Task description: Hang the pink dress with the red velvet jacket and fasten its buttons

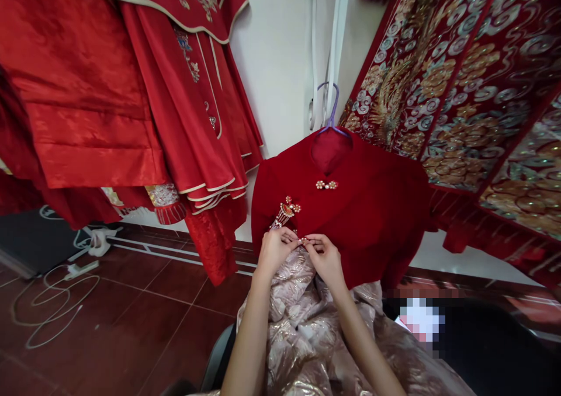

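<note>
A dark red jacket hangs upright in front of me on a purple hanger. At its collar sits a beaded clasp; lower left on the chest is a tasselled ornament. Both of my hands meet at the jacket's lower front edge. With thumb and fingers pinched, my left hand grips one side of a small beaded clasp. My right hand pinches the other side, its fingertips almost touching the left ones. The fingers partly hide this clasp, so whether it is fastened cannot be seen.
Shiny pale pink-gold fabric spreads beneath my forearms. Red garments hang at left, and a heavily embroidered one at right. A white cable and power strip lie on the tiled floor. A pixelated patch covers something at lower right.
</note>
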`<state>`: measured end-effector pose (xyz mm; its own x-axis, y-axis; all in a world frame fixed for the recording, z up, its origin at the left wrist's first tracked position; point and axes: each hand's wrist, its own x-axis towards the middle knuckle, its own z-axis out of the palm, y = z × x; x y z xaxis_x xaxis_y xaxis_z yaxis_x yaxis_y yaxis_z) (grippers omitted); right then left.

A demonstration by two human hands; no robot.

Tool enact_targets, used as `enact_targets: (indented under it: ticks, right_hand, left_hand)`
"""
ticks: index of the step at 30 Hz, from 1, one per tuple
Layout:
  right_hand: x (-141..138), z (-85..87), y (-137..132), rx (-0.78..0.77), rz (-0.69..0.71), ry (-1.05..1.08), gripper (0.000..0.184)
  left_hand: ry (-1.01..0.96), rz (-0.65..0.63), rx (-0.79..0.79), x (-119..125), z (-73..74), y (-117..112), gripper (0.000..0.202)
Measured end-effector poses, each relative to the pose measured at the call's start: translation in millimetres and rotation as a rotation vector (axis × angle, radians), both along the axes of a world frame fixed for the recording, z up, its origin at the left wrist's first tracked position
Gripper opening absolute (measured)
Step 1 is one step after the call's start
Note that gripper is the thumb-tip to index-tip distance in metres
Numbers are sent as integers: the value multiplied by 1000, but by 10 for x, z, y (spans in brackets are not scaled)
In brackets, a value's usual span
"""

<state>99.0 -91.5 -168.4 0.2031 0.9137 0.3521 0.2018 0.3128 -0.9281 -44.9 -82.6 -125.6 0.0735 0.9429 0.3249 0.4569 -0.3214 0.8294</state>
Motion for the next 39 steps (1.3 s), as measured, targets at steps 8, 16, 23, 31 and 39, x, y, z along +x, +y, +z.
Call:
enact_targets:
  ticks: [8, 16, 23, 31, 39]
  right_hand:
    - [-11, 3, -9, -13, 24, 5, 25]
    - [122, -68, 68, -44, 99, 4, 24]
    - [268, 84, 1, -140, 217, 62, 16]
    - [393, 181, -45, -155, 293, 142, 19]
    - [377, 167, -36, -154, 299, 141, 20]
  left_hand:
    - [-3, -11, 39, 0, -16, 2, 8]
    - [-171, -203, -87, 29, -6, -24, 19]
    - [-596, -15, -176, 172, -80, 266, 38]
    - [-952, 29, -109, 421, 4, 547, 42]
    - [-999, 39, -86, 379, -13, 511, 42]
